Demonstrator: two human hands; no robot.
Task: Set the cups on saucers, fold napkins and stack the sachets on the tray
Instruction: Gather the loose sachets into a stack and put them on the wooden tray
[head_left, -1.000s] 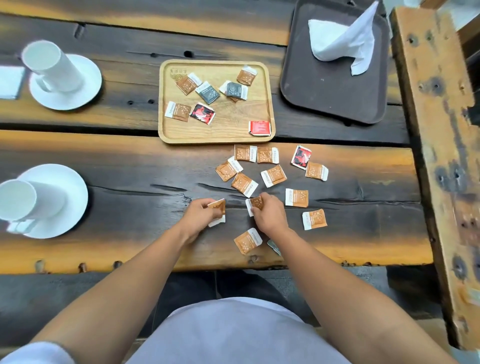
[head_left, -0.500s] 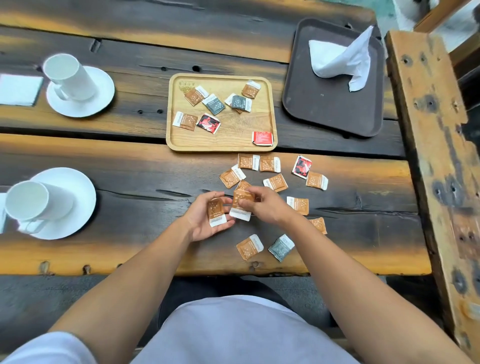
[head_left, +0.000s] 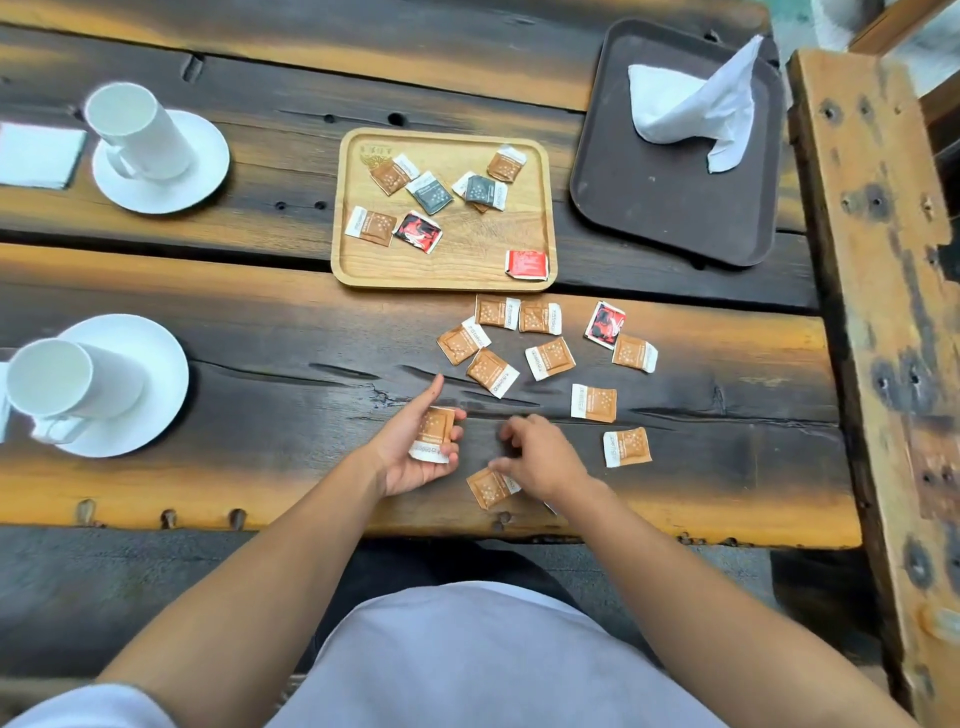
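Observation:
My left hand (head_left: 415, 452) lies palm up on the table and holds a small stack of brown sachets (head_left: 434, 434) under its thumb. My right hand (head_left: 537, 457) hovers beside it with curled, blurred fingers at the corner of a brown sachet (head_left: 488, 488) lying flat near the table's front edge; whether they pinch it is unclear. Several loose sachets (head_left: 548, 358) are scattered beyond my hands. The wooden tray (head_left: 447, 270) holds several brown, grey and red sachets. Two white cups (head_left: 137, 132) (head_left: 67, 382) sit on saucers at the left.
A dark plastic tray (head_left: 665, 208) at the back right carries a crumpled white napkin (head_left: 696, 109). A folded white napkin (head_left: 36, 156) lies at the far left. A worn wooden beam (head_left: 893, 312) borders the table on the right.
My right hand has left its sachet on the stack in my left palm and dropped back toward the sachet at the table's front edge. My left hand keeps holding the stack.

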